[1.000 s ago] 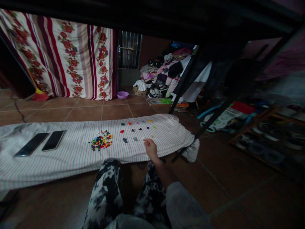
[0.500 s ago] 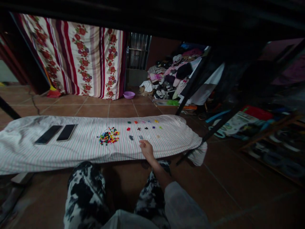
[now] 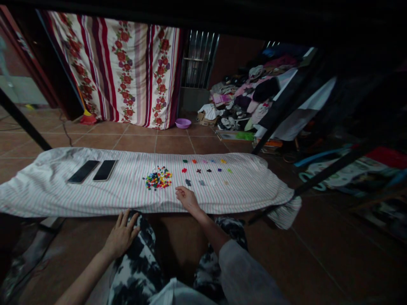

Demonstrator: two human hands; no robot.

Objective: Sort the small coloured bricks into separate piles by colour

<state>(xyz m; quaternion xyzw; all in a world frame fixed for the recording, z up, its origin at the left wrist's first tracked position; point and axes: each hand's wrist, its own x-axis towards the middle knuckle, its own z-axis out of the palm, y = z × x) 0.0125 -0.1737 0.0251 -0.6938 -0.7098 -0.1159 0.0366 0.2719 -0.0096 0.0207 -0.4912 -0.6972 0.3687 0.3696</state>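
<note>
My right hand (image 3: 187,199) hovers over the near side of the striped cloth (image 3: 127,199), fingers curled together; whether anything is between them is too small to make out. Just beyond it to the left lies a mixed heap of small coloured pieces (image 3: 159,178). Small single-colour groups form rows to the right, among them a dark grey group (image 3: 188,182), a light grey group (image 3: 202,183), a red group (image 3: 184,170) and a yellow group (image 3: 223,161). My left hand (image 3: 122,235) rests on my left knee with its fingers spread, holding nothing.
Two dark phones (image 3: 83,171) (image 3: 105,170) lie on the cloth's left part. Black slanting bars (image 3: 25,120) flank the covered surface. Beyond it are a purple basin (image 3: 183,123), a flowered curtain (image 3: 127,76) and a pile of clothes (image 3: 244,97).
My right hand has moved left from the light grey group toward the mixed heap. My left hand has come into view on my knee. The view has turned slightly left.
</note>
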